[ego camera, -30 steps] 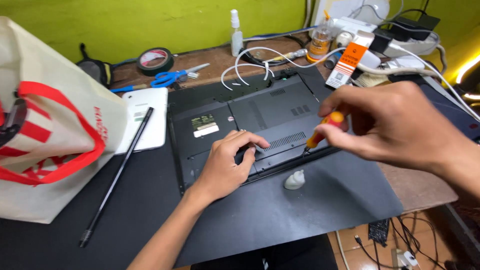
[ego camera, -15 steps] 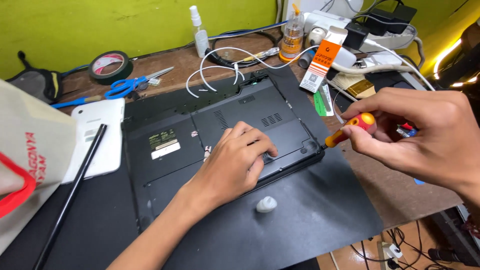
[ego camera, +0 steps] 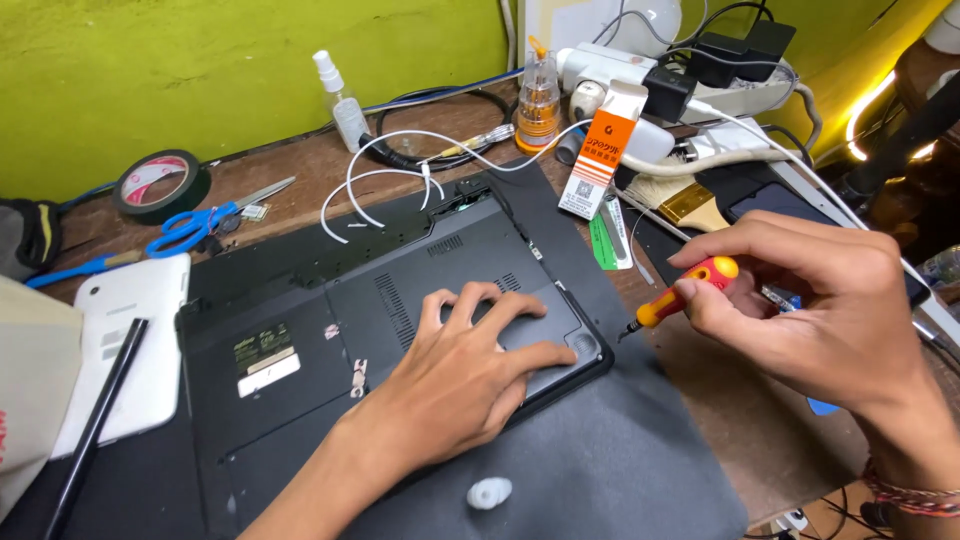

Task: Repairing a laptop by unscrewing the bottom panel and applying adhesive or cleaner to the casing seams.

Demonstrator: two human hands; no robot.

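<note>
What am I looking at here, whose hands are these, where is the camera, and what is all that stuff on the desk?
The picture comes from a camera worn on a person's head, looking down at their own two bare hands. The left hand lies flat on the underside of a black laptop, which is turned upside down on a dark mat. The right hand holds a small screwdriver with an orange and yellow handle, its tip just off the laptop's right corner. Around them on the wooden desk lie blue scissors, a roll of black tape, a small spray bottle, a white tablet, white cables and a power strip.
</note>
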